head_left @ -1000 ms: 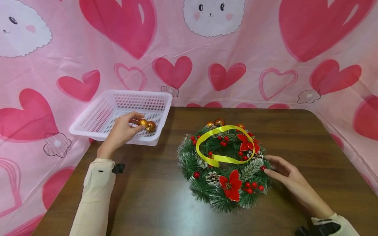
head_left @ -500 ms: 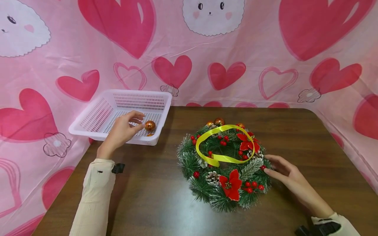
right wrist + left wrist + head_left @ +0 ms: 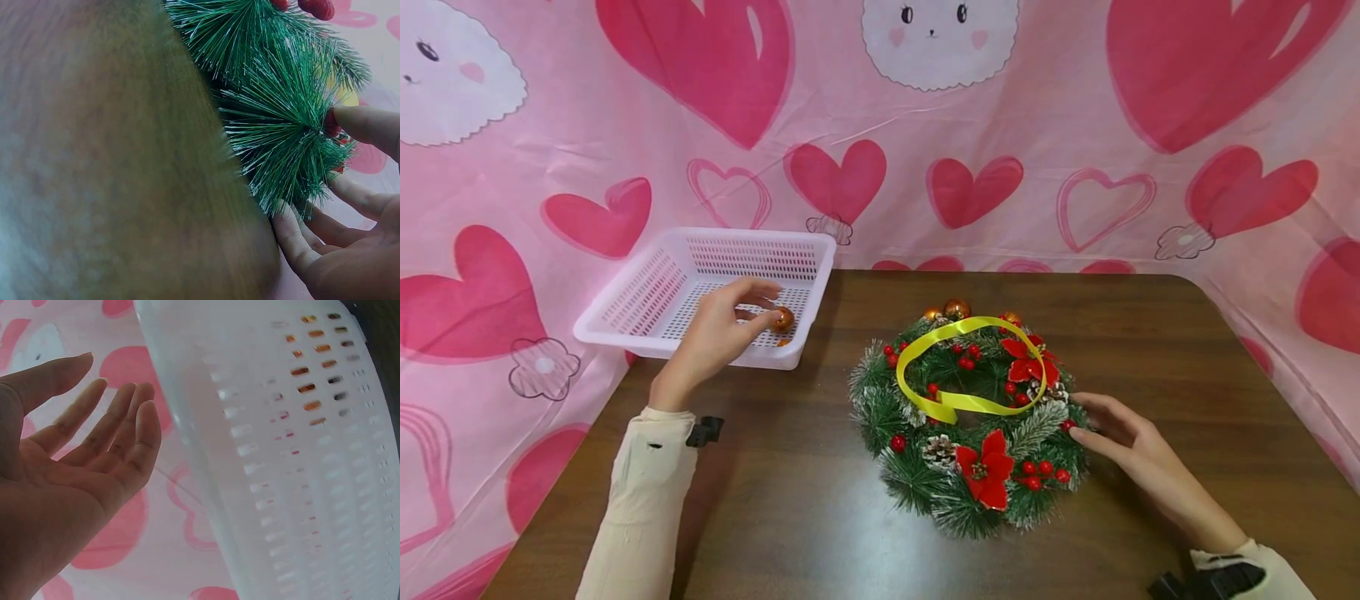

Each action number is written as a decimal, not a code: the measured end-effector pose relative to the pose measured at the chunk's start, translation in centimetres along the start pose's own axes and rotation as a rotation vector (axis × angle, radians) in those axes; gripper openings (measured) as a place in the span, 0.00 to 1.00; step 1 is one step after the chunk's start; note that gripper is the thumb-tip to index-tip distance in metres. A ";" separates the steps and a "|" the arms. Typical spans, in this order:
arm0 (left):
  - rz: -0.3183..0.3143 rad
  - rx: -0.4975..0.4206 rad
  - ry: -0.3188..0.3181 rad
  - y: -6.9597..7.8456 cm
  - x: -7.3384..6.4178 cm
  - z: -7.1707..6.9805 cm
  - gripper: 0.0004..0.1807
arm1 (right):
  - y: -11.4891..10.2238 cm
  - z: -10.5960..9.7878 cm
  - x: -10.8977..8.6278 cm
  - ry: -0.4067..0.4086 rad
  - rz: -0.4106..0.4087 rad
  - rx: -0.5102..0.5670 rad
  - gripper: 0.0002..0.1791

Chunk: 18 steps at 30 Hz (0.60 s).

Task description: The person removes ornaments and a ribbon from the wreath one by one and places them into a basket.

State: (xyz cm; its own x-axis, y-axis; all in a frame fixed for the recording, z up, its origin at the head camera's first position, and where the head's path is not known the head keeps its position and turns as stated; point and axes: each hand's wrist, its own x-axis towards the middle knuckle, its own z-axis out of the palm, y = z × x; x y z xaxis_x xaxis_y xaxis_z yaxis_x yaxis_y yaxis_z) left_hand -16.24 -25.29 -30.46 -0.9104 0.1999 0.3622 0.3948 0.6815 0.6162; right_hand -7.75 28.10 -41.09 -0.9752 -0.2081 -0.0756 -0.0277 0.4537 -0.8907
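My left hand [image 3: 718, 329] hovers over the near right part of a white plastic basket [image 3: 625, 340], fingers loosely bent. A shiny orange bauble [image 3: 785, 319] is just beyond its fingertips; whether they touch is unclear. Another gold-orange bauble [image 3: 784, 342] shows partly below it. In the left wrist view, nothing lies between the thumb and fingers. A green Christmas wreath [image 3: 910, 479] lies on the table, with red poinsettias, berries, pinecones and a yellow ribbon [image 3: 917, 408] looped on top. My right hand [image 3: 1150, 467] holds its right edge, thumb near a red berry, fingers against the needles.
Several orange baubles [image 3: 957, 310] sit at the far side of the wreath. The brown wooden table [image 3: 790, 500] ends at a pink heart-printed cloth [image 3: 910, 125] hanging behind and at the sides. The basket stands at the table's far left corner.
The gold bauble beside my left fingertips has been let go and now lies lower in the basket. My left hand has shifted slightly right toward the shiny orange bauble. My right hand stays put.
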 end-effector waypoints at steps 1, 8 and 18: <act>0.008 0.000 0.001 0.2 0.0 0.1 0.18 | 0.0 0.0 0.0 0.000 -0.001 0.002 0.28; 0.065 -0.011 0.015 1.2 -0.1 1.0 0.17 | 0.1 0.0 0.0 -0.005 0.012 0.012 0.28; 0.149 -0.038 -0.015 2.6 0.0 2.8 0.15 | 0.3 0.0 0.0 -0.009 0.002 0.035 0.28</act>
State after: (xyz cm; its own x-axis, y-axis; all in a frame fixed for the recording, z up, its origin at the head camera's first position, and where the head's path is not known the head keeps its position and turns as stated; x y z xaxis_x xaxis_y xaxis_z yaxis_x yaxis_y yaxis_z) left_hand -15.59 -21.55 -30.83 -0.8432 0.3070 0.4414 0.5295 0.6163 0.5829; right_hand -7.75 28.18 -41.34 -0.9731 -0.2155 -0.0813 -0.0181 0.4235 -0.9057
